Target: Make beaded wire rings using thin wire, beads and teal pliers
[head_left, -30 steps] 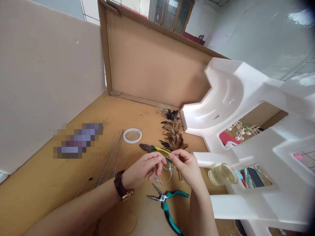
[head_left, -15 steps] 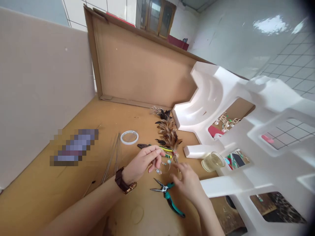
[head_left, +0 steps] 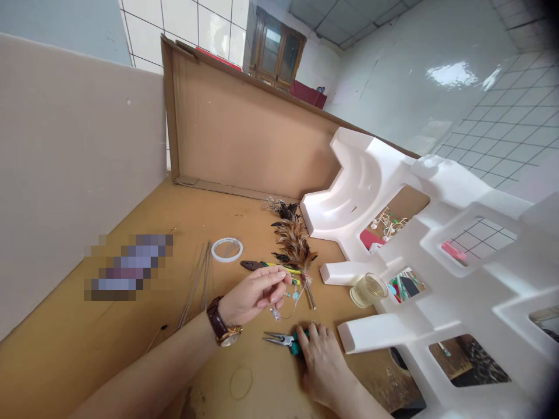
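My left hand, with a brown-strapped watch at the wrist, pinches a thin loop of clear beads and turquoise charms, a beaded bracelet. The loop hangs from the fingertips over the tabletop. My right hand lies over the teal handles of the needle-nose pliers, fingers curled around them. The slim jaws point left, slightly parted, and most of the handles are hidden under the hand. Behind my left hand lie yellow-and-green-handled pliers, partly covered. A brown feather duster rests just beyond.
A white tape roll and several thin wires lie to the left. On the right, a glass stands by a large white foam piece. A cardboard panel borders the back; a rubber band lies in front.
My right hand has moved down from beside the bracelet onto the needle-nose pliers, whose jaws have closed somewhat. My left hand still holds the bracelet. The view has shifted slightly.
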`<action>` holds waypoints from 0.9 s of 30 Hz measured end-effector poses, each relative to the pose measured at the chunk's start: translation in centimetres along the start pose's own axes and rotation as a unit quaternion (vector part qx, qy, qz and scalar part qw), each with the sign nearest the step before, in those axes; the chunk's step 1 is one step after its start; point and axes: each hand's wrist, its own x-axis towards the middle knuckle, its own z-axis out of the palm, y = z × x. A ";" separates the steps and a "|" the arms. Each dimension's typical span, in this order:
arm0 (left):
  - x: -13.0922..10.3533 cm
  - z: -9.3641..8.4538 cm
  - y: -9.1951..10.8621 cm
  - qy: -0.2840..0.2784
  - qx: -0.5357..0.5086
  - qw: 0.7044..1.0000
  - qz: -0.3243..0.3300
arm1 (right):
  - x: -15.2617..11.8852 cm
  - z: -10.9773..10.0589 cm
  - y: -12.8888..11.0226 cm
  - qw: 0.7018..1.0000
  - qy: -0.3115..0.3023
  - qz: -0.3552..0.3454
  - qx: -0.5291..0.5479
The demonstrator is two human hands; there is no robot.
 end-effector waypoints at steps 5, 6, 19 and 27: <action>-0.6 0.9 0.9 0.021 0.104 0.994 -0.025 | 0.1 -1.2 0.0 1.000 0.006 -0.014 0.004; -0.8 1.1 1.1 0.021 0.114 0.993 -0.027 | 0.1 -1.5 0.4 0.999 0.001 -0.016 0.043; -1.3 1.7 1.3 0.083 0.558 0.818 0.110 | -4.8 -8.7 5.8 0.784 0.005 0.043 0.619; -1.4 2.1 0.1 0.068 0.607 0.774 0.168 | -5.4 -9.2 3.1 0.965 0.159 0.071 0.198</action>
